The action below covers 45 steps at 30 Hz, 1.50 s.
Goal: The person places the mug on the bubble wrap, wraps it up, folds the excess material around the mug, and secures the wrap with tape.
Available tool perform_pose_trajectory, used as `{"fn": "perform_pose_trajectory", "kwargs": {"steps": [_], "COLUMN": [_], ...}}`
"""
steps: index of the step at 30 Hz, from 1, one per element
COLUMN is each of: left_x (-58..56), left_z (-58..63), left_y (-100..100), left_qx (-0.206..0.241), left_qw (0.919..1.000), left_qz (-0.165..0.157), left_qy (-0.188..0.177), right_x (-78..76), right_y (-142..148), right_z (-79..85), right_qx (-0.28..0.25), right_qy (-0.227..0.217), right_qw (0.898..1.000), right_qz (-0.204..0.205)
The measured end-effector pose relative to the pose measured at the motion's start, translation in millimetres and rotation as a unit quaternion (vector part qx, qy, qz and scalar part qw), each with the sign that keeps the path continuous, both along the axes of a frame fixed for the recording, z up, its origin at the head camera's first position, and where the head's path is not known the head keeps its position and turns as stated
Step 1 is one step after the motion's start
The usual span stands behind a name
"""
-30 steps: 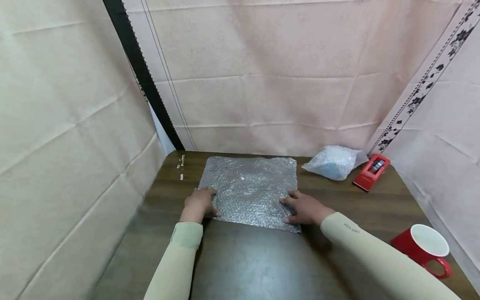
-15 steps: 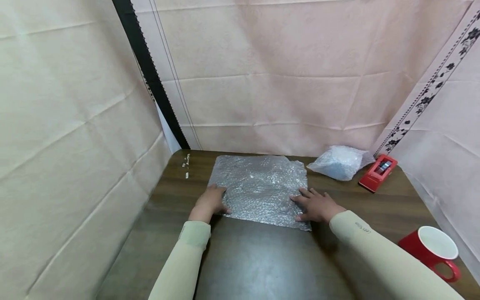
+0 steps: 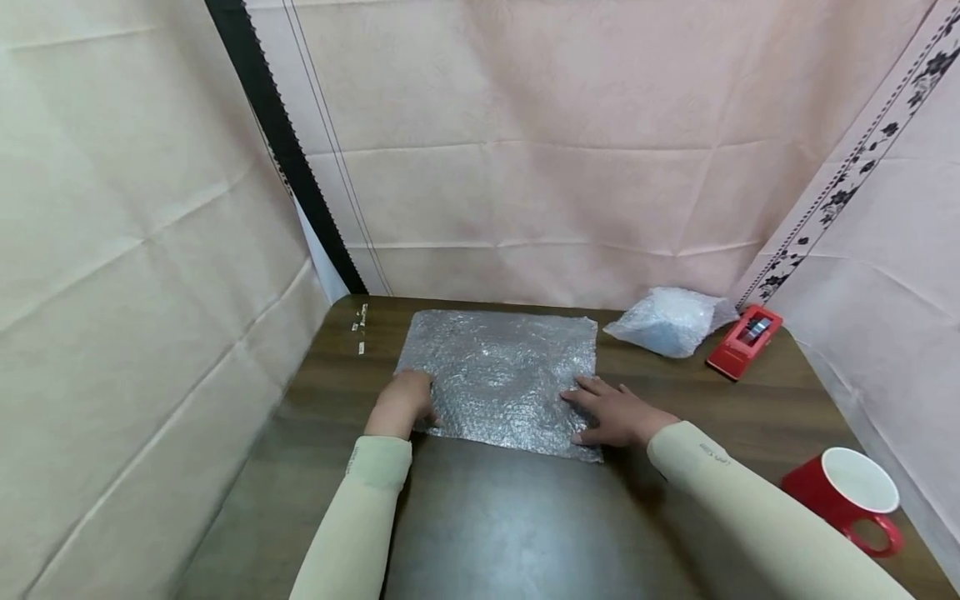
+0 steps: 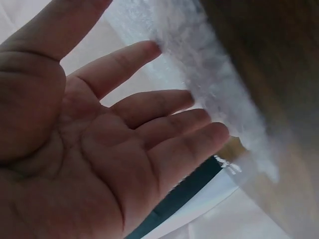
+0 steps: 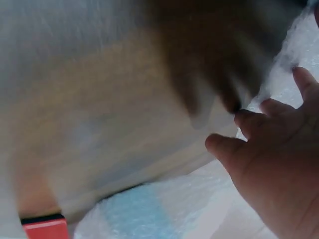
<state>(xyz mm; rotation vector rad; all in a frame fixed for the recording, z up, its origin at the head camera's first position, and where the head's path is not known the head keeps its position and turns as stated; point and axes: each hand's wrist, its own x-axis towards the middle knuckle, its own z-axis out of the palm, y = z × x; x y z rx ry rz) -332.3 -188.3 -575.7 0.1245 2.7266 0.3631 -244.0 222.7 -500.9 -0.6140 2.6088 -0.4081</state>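
A flat sheet of bubble wrap point(image 3: 502, 375) lies on the dark wooden table point(image 3: 495, 517), between my two hands. My left hand point(image 3: 403, 402) rests at its near left corner. In the left wrist view that hand's straight, spread fingers point(image 4: 174, 124) meet the sheet's edge. My right hand point(image 3: 615, 414) lies on the near right side with fingers spread. Seen from the right wrist, its fingertips point(image 5: 219, 144) touch down along the edge of the bubble wrap point(image 5: 294, 55).
A bubble-wrapped bundle point(image 3: 670, 323) sits at the back right, beside a red tape dispenser point(image 3: 744, 342). Near the right arm stands a red mug point(image 3: 847, 500) with a white inside. Small white tape bits point(image 3: 362, 347) stick to the far left. Cloth curtains point(image 3: 525, 167) enclose the table.
The left hand has turned slightly at the sheet's corner, and its fingers show less in the head view. The right hand stays in place. The head view shifted sideways and back.
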Motion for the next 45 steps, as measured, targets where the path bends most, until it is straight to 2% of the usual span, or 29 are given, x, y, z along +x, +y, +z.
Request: {"fn": "perform_pose_trajectory", "kwargs": {"steps": [3, 6, 8, 11, 14, 17, 22, 26, 29, 33, 35, 37, 41, 45], "left_x": [-5.0, -8.3, -9.2, -7.5, -3.6, 0.0, 2.8, -1.2, -2.3, -1.4, -1.9, -3.8, -5.4, -8.4], "left_z": [1.6, -0.1, -2.6, -5.2, -4.8, -0.7, 2.6, 6.7, 7.1, 5.3, 6.8, 9.1, 11.7, 10.4], "left_y": [-5.1, -7.3, -7.1, -4.9, -2.6, -2.6, 2.3, 3.8, 5.7, 9.1, 13.7, 19.1, 29.1, 32.6], "left_qx": [0.012, 0.019, 0.024, 0.021, 0.019, 0.017, 0.018, 0.006, 0.001, 0.007, 0.008, 0.009, 0.004, 0.014], "left_qw": [0.9999, 0.9995, 0.9993, 0.9994, 0.9992, 0.9991, 0.9988, 0.9982, 0.9984, 0.9989, 0.9987, 0.9989, 0.9994, 0.9995], "left_qz": [-0.003, 0.001, 0.006, -0.001, -0.01, -0.012, -0.014, -0.013, -0.016, -0.016, -0.014, -0.015, -0.02, -0.019], "left_qy": [0.01, 0.023, 0.027, 0.028, 0.034, 0.036, 0.044, 0.059, 0.054, 0.044, 0.048, 0.044, 0.028, 0.021], "right_x": [-11.9, -31.3, -45.5, -64.2, -75.8, -80.1, -78.6, -79.5, -77.7, -68.8, -62.9, -57.8, -46.9, -39.7], "right_y": [-9.9, -17.6, -19.2, -15.4, -10.4, -10.3, -9.3, -10.4, -11.7, -23.3, -30.5, -35.9, -39.3, -37.3], "right_z": [5.3, 6.5, 5.5, 0.9, -4.6, -8.9, -7.2, 0.9, 1.9, -0.8, -1.0, -1.1, -4.6, -9.8], "right_qx": [0.005, -0.014, -0.03, -0.038, -0.044, -0.057, -0.078, -0.092, -0.055, 0.039, 0.059, 0.061, 0.02, -0.003], "right_qy": [0.028, 0.047, 0.044, 0.013, -0.025, -0.026, 0.033, 0.011, 0.011, 0.104, 0.148, 0.173, 0.16, 0.111], "right_qw": [1.0, 0.997, 0.994, 0.989, 0.988, 0.989, 0.987, 0.985, 0.986, 0.982, 0.978, 0.978, 0.986, 0.993], "right_qz": [-0.014, -0.058, -0.098, -0.144, -0.143, -0.131, -0.134, -0.144, -0.154, -0.15, -0.132, -0.102, -0.04, -0.028]}}
